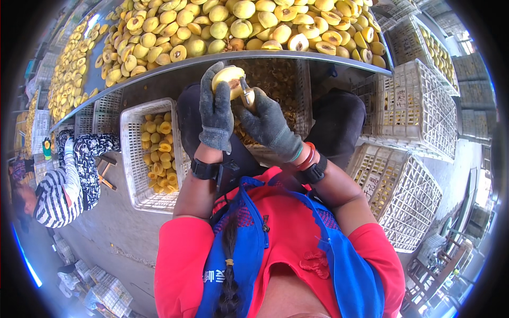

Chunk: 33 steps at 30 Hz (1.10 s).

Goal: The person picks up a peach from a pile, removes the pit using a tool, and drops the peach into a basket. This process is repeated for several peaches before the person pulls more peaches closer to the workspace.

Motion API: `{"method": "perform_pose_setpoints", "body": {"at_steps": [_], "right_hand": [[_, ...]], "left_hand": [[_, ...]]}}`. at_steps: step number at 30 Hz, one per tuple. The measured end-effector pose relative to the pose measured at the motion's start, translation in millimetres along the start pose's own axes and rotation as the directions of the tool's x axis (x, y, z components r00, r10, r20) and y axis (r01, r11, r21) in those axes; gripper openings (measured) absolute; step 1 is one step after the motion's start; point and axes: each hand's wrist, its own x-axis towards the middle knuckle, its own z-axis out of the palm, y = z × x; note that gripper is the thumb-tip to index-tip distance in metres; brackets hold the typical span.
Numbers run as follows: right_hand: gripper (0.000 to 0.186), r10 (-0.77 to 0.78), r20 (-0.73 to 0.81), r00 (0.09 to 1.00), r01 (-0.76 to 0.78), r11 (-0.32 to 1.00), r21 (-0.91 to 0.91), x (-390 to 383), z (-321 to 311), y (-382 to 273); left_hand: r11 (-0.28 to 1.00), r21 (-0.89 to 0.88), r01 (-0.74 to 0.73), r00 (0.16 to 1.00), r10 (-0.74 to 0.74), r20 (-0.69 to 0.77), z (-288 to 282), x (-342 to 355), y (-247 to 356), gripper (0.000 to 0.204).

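Observation:
My left hand (216, 112), in a dark grey work glove, is closed around a yellow peach half (224, 77), whose brownish-red hollow faces right. In my right hand (269, 123), gloved the same way, is a small pitting knife (248, 95) with a light handle. The knife's dark tip meets the hollow of the fruit. Both hands are just below the near edge of a metal table (233, 55) heaped with peach halves (241, 28). Under my hands, between my knees, stands a crate of brown and yellow scraps (273, 79), partly hidden by my arms.
A white plastic crate (126, 153) with peach halves sits on the floor to my left. Stacked white crates (416, 111) rise on the right, with another crate (405, 196) nearer me. A co-worker in a striped top (58, 199) sits at the far left beside a wooden stool (107, 172).

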Motion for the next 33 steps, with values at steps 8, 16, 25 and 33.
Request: {"method": "perform_pose_setpoints", "body": {"at_steps": [8, 16, 25, 33], "right_hand": [[0.021, -0.003, 0.040, 0.999, -0.005, 0.982, 0.188, 2.6, 0.0, 1.6], [0.026, 0.003, 0.053, 0.999, -0.007, 0.998, 0.068, 1.9, -4.2, 10.8], [0.027, 0.060, 0.133, 0.989, -0.112, 0.895, 0.432, -1.5, 0.0, 6.9], [0.024, 0.028, 0.259, 0.966, -0.161, 0.844, 0.512, 1.2, -7.5, -13.1]], "left_hand": [[0.996, 0.010, -0.083, 0.996, 0.083, -0.008, 4.5, -0.3, -6.7, 0.043], [0.989, -0.001, -0.147, 0.988, 0.147, 0.039, 8.4, -3.6, -14.5, 0.040], [0.989, -0.047, -0.140, 0.984, 0.144, 0.103, 7.0, -2.2, -26.3, 0.046], [0.987, -0.094, -0.133, 0.983, 0.143, 0.114, 2.5, 0.8, -29.4, 0.042]]}}
